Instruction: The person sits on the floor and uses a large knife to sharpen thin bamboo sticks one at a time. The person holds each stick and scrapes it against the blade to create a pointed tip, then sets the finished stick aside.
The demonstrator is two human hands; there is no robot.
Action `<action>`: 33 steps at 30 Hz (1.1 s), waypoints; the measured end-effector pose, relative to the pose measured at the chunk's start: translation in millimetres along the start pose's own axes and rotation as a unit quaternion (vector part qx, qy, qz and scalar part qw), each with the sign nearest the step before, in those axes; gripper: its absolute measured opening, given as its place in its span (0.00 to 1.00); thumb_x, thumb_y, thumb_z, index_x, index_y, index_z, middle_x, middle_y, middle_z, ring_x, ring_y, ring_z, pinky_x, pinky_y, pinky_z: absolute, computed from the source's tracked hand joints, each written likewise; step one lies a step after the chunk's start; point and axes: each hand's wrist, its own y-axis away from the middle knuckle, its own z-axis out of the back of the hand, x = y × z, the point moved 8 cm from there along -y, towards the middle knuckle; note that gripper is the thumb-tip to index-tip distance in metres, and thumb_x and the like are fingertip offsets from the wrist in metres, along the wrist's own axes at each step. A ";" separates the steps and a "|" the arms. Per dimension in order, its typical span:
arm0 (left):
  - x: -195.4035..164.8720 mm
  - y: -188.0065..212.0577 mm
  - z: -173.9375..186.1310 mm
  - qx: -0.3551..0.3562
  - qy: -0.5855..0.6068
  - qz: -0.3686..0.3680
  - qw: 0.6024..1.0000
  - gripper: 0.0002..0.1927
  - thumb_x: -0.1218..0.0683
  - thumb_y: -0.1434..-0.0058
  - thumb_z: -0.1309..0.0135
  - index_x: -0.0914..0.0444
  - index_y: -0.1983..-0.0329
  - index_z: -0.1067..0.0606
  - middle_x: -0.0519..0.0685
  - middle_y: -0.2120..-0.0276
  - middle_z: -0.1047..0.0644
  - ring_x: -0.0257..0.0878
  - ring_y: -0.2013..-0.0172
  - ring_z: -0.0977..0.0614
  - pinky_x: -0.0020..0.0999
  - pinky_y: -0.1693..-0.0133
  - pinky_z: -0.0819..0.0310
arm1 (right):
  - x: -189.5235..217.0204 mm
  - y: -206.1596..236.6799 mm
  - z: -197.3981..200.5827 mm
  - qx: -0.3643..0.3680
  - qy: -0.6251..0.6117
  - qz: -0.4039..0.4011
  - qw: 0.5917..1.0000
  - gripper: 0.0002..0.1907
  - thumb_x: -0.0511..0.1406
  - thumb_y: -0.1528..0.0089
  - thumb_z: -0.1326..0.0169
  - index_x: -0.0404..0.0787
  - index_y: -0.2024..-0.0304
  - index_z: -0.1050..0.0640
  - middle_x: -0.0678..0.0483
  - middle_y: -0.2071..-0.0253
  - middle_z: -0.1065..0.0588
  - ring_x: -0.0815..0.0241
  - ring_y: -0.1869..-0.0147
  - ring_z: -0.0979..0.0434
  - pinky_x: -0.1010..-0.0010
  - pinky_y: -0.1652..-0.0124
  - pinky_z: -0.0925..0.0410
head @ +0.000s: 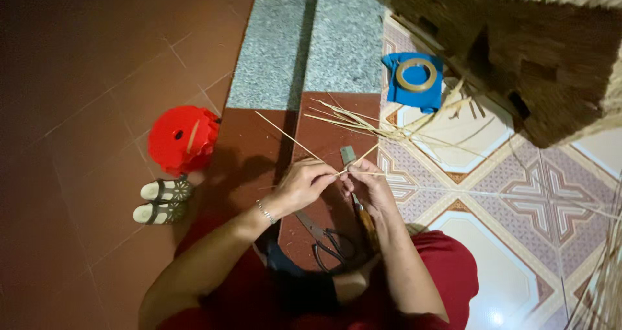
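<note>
Left hand [304,184]: your grip is closing around thin pale bamboo strips [324,156], pinching them between fingers and thumb above the floor [84,77]; a bracelet [265,212] is circling the wrist.
Right hand [369,186]: your grip is closing on the same strips, just beside the left hand, fingertips nearly touching.
Strips: they are fanning out from your hands toward the far edge of the floor.
Loose pile [389,126]: more strips are lying just beyond your hands, where red tile meets patterned tile.
Scissors [330,242]: lying on the floor below your hands, near your lap.
Tape roll [416,74]: resting on a blue object [392,87] beyond the pile.
Red stool [183,139]: standing to your left, with a pair of sandals [162,200] beside it.
Woven baskets [551,51]: filling the far right corner.
</note>
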 end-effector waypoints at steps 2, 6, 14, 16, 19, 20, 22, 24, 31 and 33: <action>-18.6 -0.2 7.4 -0.025 0.003 -0.013 1.000 0.05 0.57 0.36 0.42 0.64 0.61 0.19 0.50 0.66 0.19 0.42 0.63 0.17 0.38 0.60 0.23 | 12.0 12.0 -16.6 0.042 -0.046 0.038 0.997 0.05 0.32 0.35 0.44 0.36 0.62 0.24 0.50 0.71 0.24 0.62 0.71 0.25 0.69 0.69 0.27; -78.2 8.0 18.9 0.004 -0.050 -0.096 0.994 0.01 0.60 0.37 0.39 0.62 0.64 0.19 0.48 0.70 0.19 0.40 0.70 0.21 0.38 0.66 0.29 | 36.9 49.5 -64.7 0.128 -0.121 0.066 0.982 0.04 0.30 0.36 0.41 0.35 0.63 0.24 0.46 0.67 0.24 0.60 0.71 0.26 0.68 0.69 0.29; -168.2 51.7 39.9 0.069 0.018 -0.203 0.977 0.03 0.59 0.38 0.39 0.62 0.62 0.20 0.49 0.68 0.20 0.40 0.69 0.20 0.36 0.66 0.27 | 71.4 159.1 -140.2 0.315 -0.072 0.120 0.939 0.07 0.34 0.32 0.41 0.34 0.61 0.22 0.42 0.63 0.23 0.50 0.63 0.24 0.62 0.65 0.31; -171.5 50.7 42.4 0.071 0.024 -0.205 0.976 0.03 0.59 0.38 0.39 0.62 0.62 0.20 0.49 0.67 0.20 0.41 0.69 0.20 0.36 0.66 0.27 | 72.5 165.5 -149.0 0.351 -0.087 0.144 0.921 0.10 0.36 0.32 0.44 0.33 0.61 0.23 0.41 0.63 0.24 0.46 0.63 0.25 0.60 0.66 0.33; -176.0 48.6 43.9 0.073 0.026 -0.213 0.974 0.04 0.58 0.38 0.39 0.62 0.61 0.20 0.49 0.66 0.20 0.41 0.68 0.20 0.36 0.66 0.26 | 70.9 171.5 -152.7 0.362 -0.106 0.154 0.913 0.13 0.37 0.31 0.48 0.31 0.63 0.25 0.41 0.66 0.26 0.42 0.66 0.27 0.56 0.69 0.35; -177.0 48.4 45.4 0.075 0.026 -0.213 0.974 0.04 0.58 0.38 0.39 0.62 0.61 0.20 0.49 0.66 0.20 0.41 0.68 0.20 0.35 0.66 0.26 | 69.5 173.6 -150.9 0.352 -0.098 0.150 0.919 0.14 0.37 0.31 0.49 0.30 0.64 0.25 0.41 0.67 0.27 0.42 0.67 0.27 0.55 0.70 0.35; -178.2 48.8 44.9 0.083 0.030 -0.212 0.973 0.05 0.58 0.38 0.39 0.63 0.60 0.21 0.49 0.65 0.20 0.41 0.68 0.20 0.35 0.66 0.26 | 66.3 180.1 -148.6 0.346 -0.098 0.146 0.922 0.15 0.37 0.30 0.50 0.30 0.65 0.25 0.41 0.67 0.27 0.41 0.68 0.27 0.54 0.71 0.36; -179.4 50.1 43.8 0.087 0.032 -0.212 0.973 0.06 0.58 0.38 0.39 0.63 0.60 0.21 0.49 0.65 0.20 0.41 0.68 0.19 0.35 0.65 0.25 | 64.3 185.4 -146.4 0.360 -0.105 0.146 0.915 0.14 0.37 0.29 0.50 0.30 0.63 0.26 0.40 0.66 0.27 0.40 0.67 0.28 0.54 0.70 0.36; -183.2 46.1 35.0 0.093 0.038 -0.214 0.972 0.08 0.57 0.39 0.39 0.63 0.58 0.21 0.50 0.63 0.21 0.42 0.67 0.19 0.34 0.65 0.24 | 72.0 184.7 -143.0 0.336 -0.086 0.186 0.919 0.11 0.34 0.29 0.51 0.31 0.62 0.25 0.41 0.67 0.26 0.41 0.67 0.25 0.53 0.70 0.33; -185.0 43.5 32.4 0.095 0.044 -0.212 0.972 0.08 0.56 0.39 0.39 0.63 0.57 0.22 0.50 0.62 0.21 0.42 0.67 0.19 0.33 0.65 0.23 | 82.4 181.1 -139.3 0.297 -0.071 0.240 0.922 0.09 0.32 0.31 0.49 0.29 0.62 0.25 0.40 0.67 0.24 0.44 0.69 0.22 0.55 0.71 0.31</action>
